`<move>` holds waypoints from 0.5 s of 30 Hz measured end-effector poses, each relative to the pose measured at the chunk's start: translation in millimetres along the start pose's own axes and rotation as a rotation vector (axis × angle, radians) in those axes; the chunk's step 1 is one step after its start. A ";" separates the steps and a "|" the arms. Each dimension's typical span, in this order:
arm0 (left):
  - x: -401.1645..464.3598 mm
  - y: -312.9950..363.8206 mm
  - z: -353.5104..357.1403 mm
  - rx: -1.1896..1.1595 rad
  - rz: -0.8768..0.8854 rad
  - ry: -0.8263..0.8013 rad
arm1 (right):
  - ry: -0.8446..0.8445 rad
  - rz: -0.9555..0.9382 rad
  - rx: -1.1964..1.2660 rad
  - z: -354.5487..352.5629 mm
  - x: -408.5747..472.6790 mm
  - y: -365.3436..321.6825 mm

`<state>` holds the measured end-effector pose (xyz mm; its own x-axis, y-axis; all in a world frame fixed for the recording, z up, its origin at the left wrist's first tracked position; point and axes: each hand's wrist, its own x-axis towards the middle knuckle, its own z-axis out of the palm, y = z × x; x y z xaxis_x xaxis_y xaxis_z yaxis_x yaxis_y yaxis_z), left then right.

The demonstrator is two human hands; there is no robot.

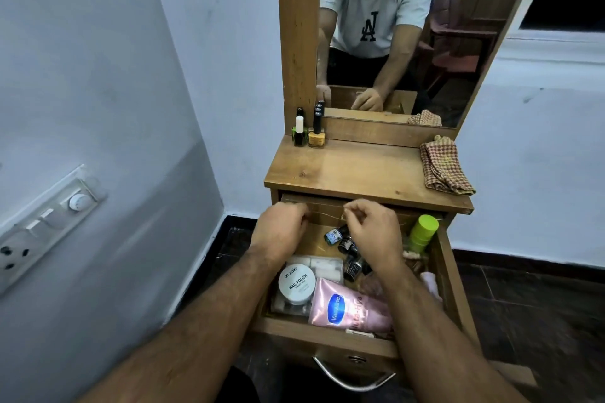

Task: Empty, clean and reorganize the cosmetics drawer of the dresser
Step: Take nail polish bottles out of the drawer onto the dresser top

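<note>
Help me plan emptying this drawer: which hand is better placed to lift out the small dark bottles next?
The right hand, probably. It hovers right over the small dark bottles mid-drawer, fingers curled. The left hand sits at the drawer's back-left corner, farther from them.

Both forearms come in bare and hairy, no sleeves reaching them, no watch or ring on the left hand (282, 226) or the right hand (373, 232). Up beyond the hands, the mirror (458, 42) shows what is worn: a loose white T-shirt (376, 6) with short sleeves, a dark interlocked-letter logo on the chest, dark trousers below. A thin black cable loops across the shirt's upper chest.
</note>
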<state>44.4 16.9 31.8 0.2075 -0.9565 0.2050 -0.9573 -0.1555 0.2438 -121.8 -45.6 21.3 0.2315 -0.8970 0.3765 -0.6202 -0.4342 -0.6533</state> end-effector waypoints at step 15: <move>8.4 40.4 25.0 0.311 -0.264 -0.270 | -0.162 0.339 -0.144 2.5 -1.2 18.9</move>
<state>2.5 -3.6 19.7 0.4308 -0.8981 -0.0886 -0.9024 -0.4280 -0.0491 -131.9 -52.9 6.9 0.1039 -0.9938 0.0400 -0.7777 -0.1063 -0.6196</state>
